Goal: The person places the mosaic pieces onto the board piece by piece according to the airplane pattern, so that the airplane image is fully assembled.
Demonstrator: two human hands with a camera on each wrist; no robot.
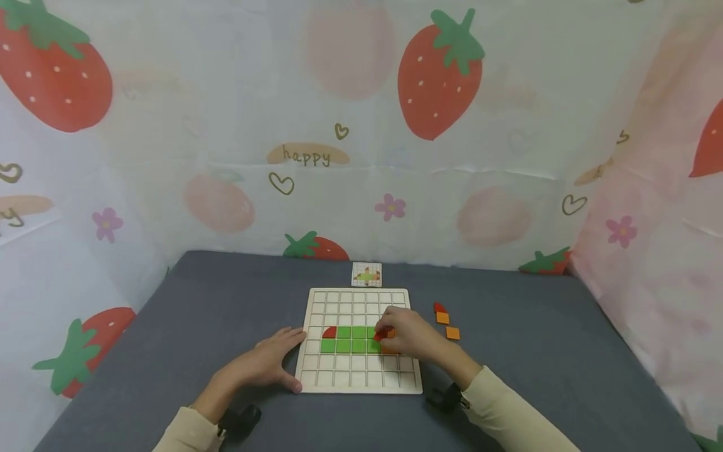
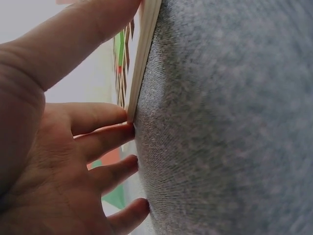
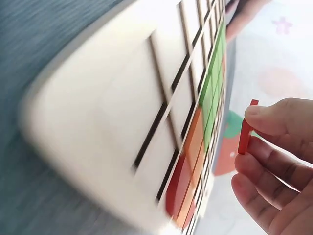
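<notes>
A pale wooden grid board (image 1: 341,380) lies on the dark cloth, with two rows of green tiles (image 1: 343,346) across its middle. One red rounded tile (image 1: 329,333) sits at the left end of the upper row. Above the right part of the board, my right hand (image 1: 417,336) pinches a small red tile (image 3: 245,129) between thumb and fingertips. Orange tiles (image 3: 193,131) and another red tile (image 3: 178,188) lie in the grid near this hand, partly hidden in the head view. My left hand (image 1: 265,361), fingers spread, touches the board's left edge with thumb and fingertips.
Right of the board lie a loose red tile (image 1: 440,307) and two orange tiles (image 1: 443,318). A small pattern card (image 1: 366,275) lies behind the board's far edge. A strawberry-printed curtain (image 1: 350,207) stands around the table.
</notes>
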